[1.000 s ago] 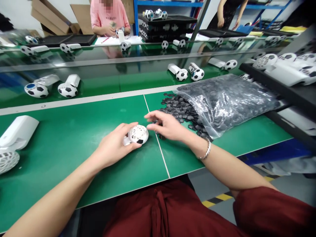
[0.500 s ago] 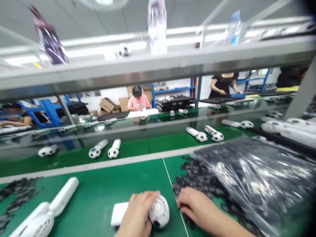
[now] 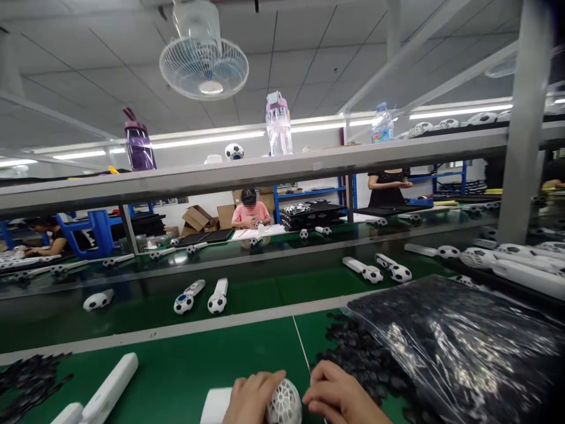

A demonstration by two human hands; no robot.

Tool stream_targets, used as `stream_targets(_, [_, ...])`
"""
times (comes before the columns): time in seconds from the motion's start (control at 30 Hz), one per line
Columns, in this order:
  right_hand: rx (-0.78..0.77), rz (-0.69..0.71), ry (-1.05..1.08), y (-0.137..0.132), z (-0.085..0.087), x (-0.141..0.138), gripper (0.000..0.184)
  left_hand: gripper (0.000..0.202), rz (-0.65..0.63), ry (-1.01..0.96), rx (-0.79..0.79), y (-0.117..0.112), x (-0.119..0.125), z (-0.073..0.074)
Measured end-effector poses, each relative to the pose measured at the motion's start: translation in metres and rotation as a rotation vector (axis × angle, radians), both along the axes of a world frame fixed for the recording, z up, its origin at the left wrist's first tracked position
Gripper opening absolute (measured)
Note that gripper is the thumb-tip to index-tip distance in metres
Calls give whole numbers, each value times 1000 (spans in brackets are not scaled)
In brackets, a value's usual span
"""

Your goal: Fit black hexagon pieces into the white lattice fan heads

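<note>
At the bottom edge my left hand (image 3: 249, 399) curls over a white ball-shaped fan head (image 3: 283, 404) with a lattice shell, whose white handle (image 3: 216, 406) lies flat on the green bench (image 3: 176, 371). My right hand (image 3: 339, 397) sits against the head's right side, fingers bent, next to a spill of small black pieces (image 3: 353, 353). Whether it pinches a piece is hidden.
A clear bag (image 3: 454, 347) of black pieces lies at right. Another white fan (image 3: 103, 394) lies at left beside more black pieces (image 3: 26, 377). Soccer-ball fans (image 3: 200, 297) ride the conveyor behind. Bottles stand on the overhead shelf (image 3: 265, 171). Other people work beyond.
The camera has tilted up, so the hands dropped to the bottom edge. My right hand has moved from the black pieces to the fan head; the left stays on it.
</note>
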State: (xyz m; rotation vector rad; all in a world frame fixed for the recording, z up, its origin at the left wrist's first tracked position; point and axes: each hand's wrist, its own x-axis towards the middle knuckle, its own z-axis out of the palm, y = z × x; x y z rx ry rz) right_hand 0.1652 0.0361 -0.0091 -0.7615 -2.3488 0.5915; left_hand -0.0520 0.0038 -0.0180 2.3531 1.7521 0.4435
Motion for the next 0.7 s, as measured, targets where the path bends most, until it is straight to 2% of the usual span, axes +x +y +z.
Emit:
stream_targets(0.1, [-73,-51,22,-12,11,-1,24,80,-30,-25,19,-10,0,9])
stream_targets(0.27, [-104,1,41,-11,8,2,19,70,-115,-32,8,-14,-1,14])
stream_targets(0.37, [-170,-22,42,-8,3,2,12,67,-150,-13,15,-11,-2,14])
stream_targets(0.53, [-106,72,-16,-9,6,3,25,65,-147,20,13,-11,-2,15])
stream_targets(0.7, [-257,29,81,-11,7,1,17,60,-154,38,17,-16,1,20])
